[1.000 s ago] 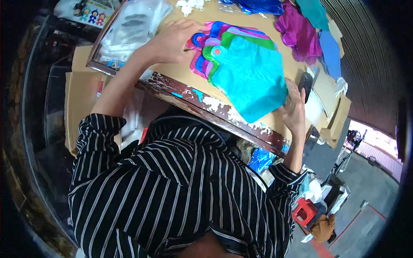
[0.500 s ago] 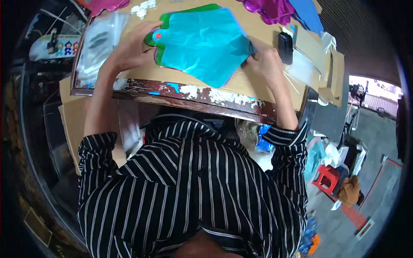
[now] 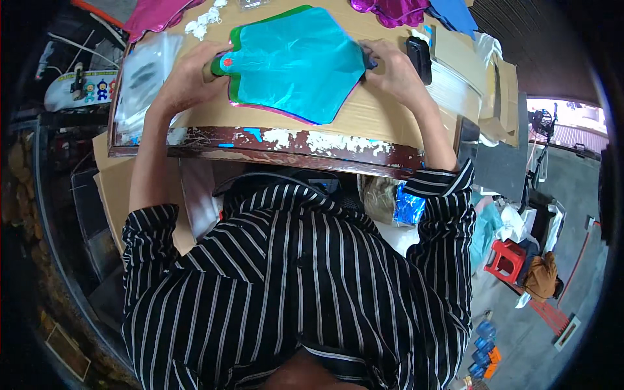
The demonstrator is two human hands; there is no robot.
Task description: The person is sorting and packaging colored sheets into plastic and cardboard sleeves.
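Observation:
A stack of flat foil balloons (image 3: 292, 65), teal on top with green and pink edges showing beneath, lies on a cardboard-covered table (image 3: 364, 120). My left hand (image 3: 188, 78) grips the stack's narrow neck end at the left. My right hand (image 3: 393, 68) pinches the stack's right edge. Both forearms reach up from my striped sleeves. A black phone-like object (image 3: 419, 58) lies just right of my right hand.
Clear plastic bags (image 3: 140, 81) lie at the table's left. Pink (image 3: 156, 13), purple (image 3: 396, 10) and blue (image 3: 455, 13) foil pieces sit along the far edge. The table's chipped brown front edge (image 3: 286, 146) faces me. A red stool (image 3: 507, 260) and bags stand on the floor at right.
The stack has been squared up and drawn nearer the table's front edge. My left hand moved onto its neck end and my right hand onto its right edge.

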